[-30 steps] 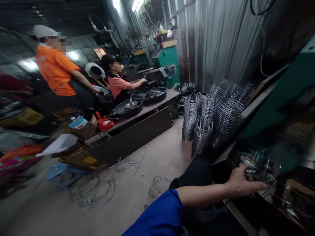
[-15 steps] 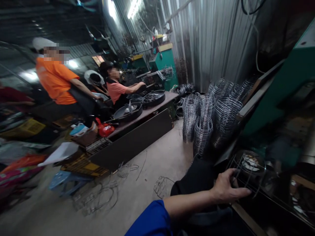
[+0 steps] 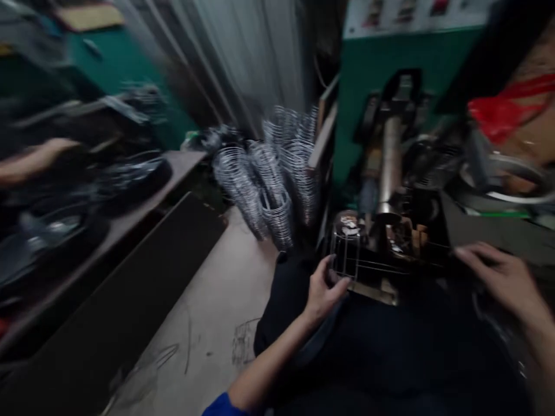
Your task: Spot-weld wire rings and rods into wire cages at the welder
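Note:
My left hand [image 3: 324, 292] is closed on the near corner of a small wire frame [image 3: 347, 254] that stands at the front of a green machine [image 3: 373, 110]. Thin wires run from the frame to the right, toward my right hand [image 3: 498, 277]. That hand reaches in from the right with its fingers pointing left over the dark bench edge. Motion blur hides whether it holds the wires. A metal cylinder [image 3: 388, 173] of the machine hangs just above the frame. My dark trousers fill the bottom middle of the view.
Stacks of wire rings [image 3: 269, 179] stand on the floor left of the machine. A long brown bench [image 3: 143, 196] with dark round trays runs along the left, with another person's arm [image 3: 30, 162] above it. A red plastic bag [image 3: 503, 110] hangs upper right. Loose wire lies on the concrete floor [image 3: 208, 323].
My view has swung right from the co-workers to the machine. My left hand has drawn the wire frame toward me, and my right hand has come into view.

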A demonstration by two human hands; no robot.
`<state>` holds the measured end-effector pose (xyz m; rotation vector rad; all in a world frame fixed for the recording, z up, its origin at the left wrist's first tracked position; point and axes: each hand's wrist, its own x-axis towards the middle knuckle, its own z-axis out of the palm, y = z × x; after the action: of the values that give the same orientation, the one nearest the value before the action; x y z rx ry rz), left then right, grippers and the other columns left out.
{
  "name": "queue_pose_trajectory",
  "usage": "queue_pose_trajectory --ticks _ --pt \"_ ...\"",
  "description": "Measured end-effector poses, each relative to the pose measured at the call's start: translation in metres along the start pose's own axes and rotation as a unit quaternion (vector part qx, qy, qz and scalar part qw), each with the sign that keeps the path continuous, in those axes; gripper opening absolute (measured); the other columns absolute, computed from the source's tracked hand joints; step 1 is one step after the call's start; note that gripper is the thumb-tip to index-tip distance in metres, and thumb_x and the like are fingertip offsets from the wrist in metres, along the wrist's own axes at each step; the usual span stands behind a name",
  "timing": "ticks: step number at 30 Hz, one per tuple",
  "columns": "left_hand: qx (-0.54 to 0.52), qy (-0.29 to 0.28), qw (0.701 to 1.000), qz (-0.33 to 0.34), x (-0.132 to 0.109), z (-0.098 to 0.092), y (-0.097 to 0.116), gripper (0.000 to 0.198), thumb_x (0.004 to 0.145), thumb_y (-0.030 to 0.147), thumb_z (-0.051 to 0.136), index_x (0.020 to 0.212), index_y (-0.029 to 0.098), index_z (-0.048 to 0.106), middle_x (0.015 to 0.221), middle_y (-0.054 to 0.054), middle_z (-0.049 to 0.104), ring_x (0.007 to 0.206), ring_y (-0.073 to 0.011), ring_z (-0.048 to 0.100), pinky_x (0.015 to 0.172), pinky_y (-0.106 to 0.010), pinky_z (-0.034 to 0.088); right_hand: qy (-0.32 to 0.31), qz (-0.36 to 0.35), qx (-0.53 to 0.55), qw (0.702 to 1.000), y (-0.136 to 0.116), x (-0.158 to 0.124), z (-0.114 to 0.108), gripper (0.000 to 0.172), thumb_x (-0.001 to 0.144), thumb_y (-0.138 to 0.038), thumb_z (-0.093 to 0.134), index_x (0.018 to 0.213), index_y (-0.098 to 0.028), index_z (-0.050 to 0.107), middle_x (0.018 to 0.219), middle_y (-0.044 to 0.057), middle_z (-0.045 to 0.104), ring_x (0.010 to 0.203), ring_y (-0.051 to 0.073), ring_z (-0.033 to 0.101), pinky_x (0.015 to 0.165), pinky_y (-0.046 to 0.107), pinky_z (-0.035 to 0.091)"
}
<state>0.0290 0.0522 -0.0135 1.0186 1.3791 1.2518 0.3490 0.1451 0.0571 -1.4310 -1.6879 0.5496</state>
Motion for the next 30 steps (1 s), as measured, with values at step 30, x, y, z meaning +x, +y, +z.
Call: queue_pose_trajectory --ticks 30 --pt "-0.101 -0.006 0.993 -0.058 0.012 0.035 0.012 0.073 0.075 0.038 0.078 0.136 0.012 0.046 0.059 0.010 0.044 0.048 -0.0064 0.046 0.047 -0.018 0.045 -0.059 0.102 0.158 0.980 0.027 0.000 0.074 0.060 0.077 -0.058 0.071 0.053 -0.020 0.030 0.058 -0.005 0.025 0.058 0.012 0.025 0.057 0.027 0.022"
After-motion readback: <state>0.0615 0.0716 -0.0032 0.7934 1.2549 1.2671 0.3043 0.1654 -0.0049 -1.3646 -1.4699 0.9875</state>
